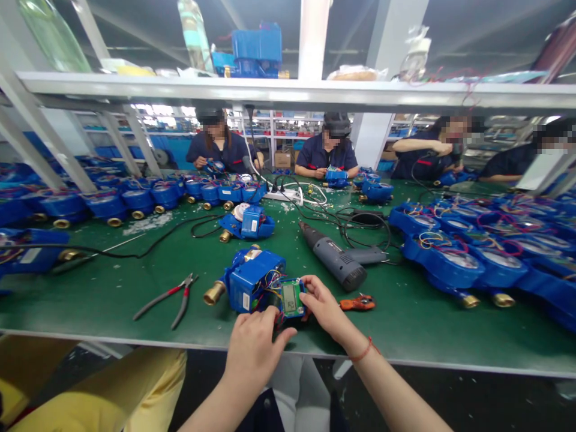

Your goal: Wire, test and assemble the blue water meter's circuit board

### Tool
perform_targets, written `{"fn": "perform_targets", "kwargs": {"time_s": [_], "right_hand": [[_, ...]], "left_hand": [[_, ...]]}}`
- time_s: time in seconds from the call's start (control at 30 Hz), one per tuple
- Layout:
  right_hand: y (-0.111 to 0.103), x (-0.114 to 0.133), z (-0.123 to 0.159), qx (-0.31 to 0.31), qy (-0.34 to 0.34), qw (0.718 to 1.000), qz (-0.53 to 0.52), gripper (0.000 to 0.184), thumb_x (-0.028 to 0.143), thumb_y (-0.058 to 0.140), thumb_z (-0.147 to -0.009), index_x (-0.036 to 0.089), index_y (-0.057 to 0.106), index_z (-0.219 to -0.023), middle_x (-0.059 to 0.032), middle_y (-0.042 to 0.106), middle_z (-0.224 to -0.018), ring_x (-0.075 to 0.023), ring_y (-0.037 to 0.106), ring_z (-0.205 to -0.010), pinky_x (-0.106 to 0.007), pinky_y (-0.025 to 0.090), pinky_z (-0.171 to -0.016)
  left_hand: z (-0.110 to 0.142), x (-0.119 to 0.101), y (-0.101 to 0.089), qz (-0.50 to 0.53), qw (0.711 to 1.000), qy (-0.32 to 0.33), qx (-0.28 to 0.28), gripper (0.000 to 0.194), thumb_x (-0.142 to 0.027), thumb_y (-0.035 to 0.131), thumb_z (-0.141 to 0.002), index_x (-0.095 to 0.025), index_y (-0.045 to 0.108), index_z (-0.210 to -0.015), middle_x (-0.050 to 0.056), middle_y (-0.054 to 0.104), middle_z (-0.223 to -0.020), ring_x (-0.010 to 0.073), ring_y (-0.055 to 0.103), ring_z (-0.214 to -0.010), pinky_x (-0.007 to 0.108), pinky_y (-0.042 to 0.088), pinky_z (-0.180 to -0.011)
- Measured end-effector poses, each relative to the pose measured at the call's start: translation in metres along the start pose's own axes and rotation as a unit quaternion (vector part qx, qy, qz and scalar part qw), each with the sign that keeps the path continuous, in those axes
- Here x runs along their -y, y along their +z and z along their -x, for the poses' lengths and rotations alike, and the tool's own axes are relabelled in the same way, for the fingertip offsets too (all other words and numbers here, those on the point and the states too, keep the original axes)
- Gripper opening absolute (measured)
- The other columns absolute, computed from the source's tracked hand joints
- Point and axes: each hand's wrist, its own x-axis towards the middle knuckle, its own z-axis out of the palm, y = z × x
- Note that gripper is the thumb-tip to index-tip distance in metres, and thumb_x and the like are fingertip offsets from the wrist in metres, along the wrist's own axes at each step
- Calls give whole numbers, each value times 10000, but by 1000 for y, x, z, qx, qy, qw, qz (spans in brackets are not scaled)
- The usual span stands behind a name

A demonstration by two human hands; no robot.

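Observation:
A blue water meter (252,279) with brass ends lies on the green table (135,282) near the front edge. A small green circuit board with a display (291,298) hangs by coloured wires at its right side. My right hand (324,307) pinches the board's right edge. My left hand (254,351) sits just below the meter, its fingertips touching the board's lower left corner.
A grey electric screwdriver (335,260) lies right of the meter, an orange tool (359,303) beside my right hand, red-handled pliers (168,298) to the left. Rows of blue meters (454,264) fill both sides. Several people work across the table. Cables run over the middle.

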Motion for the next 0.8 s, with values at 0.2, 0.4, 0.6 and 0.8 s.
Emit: {"fn": "perform_targets", "kwargs": {"time_s": [0.2, 0.4, 0.6, 0.8], "right_hand": [[5, 2, -4, -36, 24, 999, 16, 265, 366, 546, -776, 194, 492, -971, -27, 558, -898, -101, 502, -583, -195, 442, -397], [1, -1, -1, -53, 22, 997, 53, 289, 359, 550, -802, 174, 541, -1024, 16, 509, -713, -96, 437, -509, -207, 390, -392], [-2, 2, 11, -47, 14, 995, 91, 306, 321, 546, -850, 171, 542, -1117, 52, 430, -656, -97, 406, -541, -227, 365, -488], [-1, 8, 15, -20, -7, 991, 136, 271, 294, 504, -908, 190, 529, -1158, 33, 451, -739, -107, 420, -628, -233, 366, -550]], "left_hand": [[-7, 2, 5, 6, 999, 18, 34, 149, -132, 565, -871, -190, 635, -752, 30, 709, -622, 240, 677, -600, 313, 435, -575], [-4, 10, 5, 59, 995, 43, 67, 223, -125, 439, -915, -203, 630, -830, 9, 715, -679, 220, 656, -607, 302, 438, -562], [0, 20, 2, 186, 981, 26, 55, 294, -224, 345, -960, -223, 615, -842, -3, 691, -690, 197, 624, -612, 284, 428, -535], [5, 29, -2, 241, 969, 18, 57, 235, -215, 387, -949, -246, 618, -921, -18, 700, -752, 160, 646, -665, 246, 475, -573]]}}
